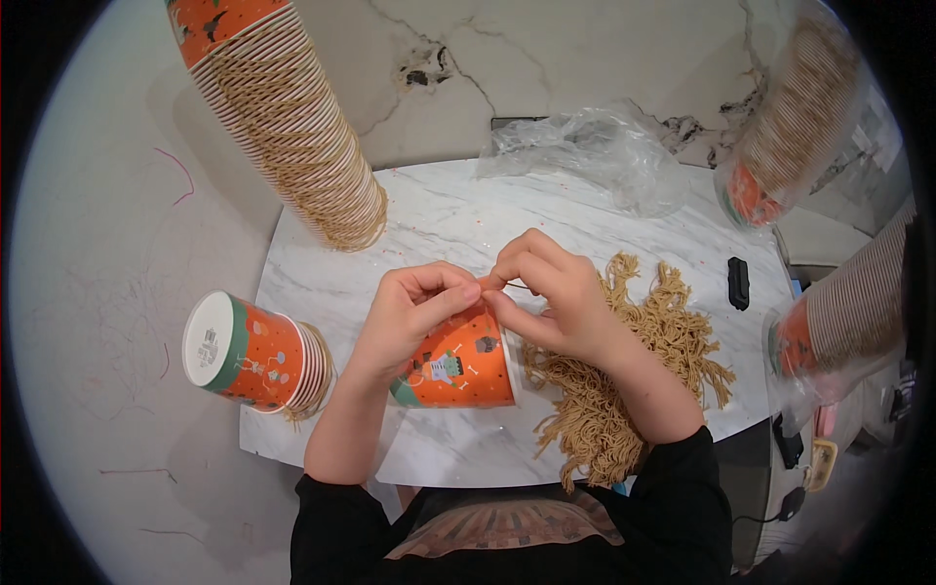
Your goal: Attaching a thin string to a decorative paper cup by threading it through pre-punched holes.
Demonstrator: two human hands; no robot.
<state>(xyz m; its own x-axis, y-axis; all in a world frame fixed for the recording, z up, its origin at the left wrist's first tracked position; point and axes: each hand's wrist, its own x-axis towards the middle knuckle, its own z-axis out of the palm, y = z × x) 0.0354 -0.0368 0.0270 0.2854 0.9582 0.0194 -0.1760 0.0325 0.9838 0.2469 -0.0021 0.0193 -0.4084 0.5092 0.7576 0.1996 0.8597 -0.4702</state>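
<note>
An orange paper bucket (456, 366) with a green base band and printed figures lies on its side in front of me, its rim toward the right. Above its upper side my left hand (421, 307) is closed, thumb and index finger pinched together. My right hand (551, 292) meets it there, also pinching, with a thin strand of cord (520, 286) showing between its fingers. What sits between the left fingertips is too small to make out. Beside the bucket, under my right forearm, spreads a loose pile of tan cords (595, 405).
A tall stack of cord-wrapped buckets (292, 127) rises at the back left. A short upturned stack (258, 356) stands at the left edge. Crumpled clear plastic (595, 156) lies at the back. A black object (738, 283) and plastic-wrapped bucket stacks (838, 322) are on the right.
</note>
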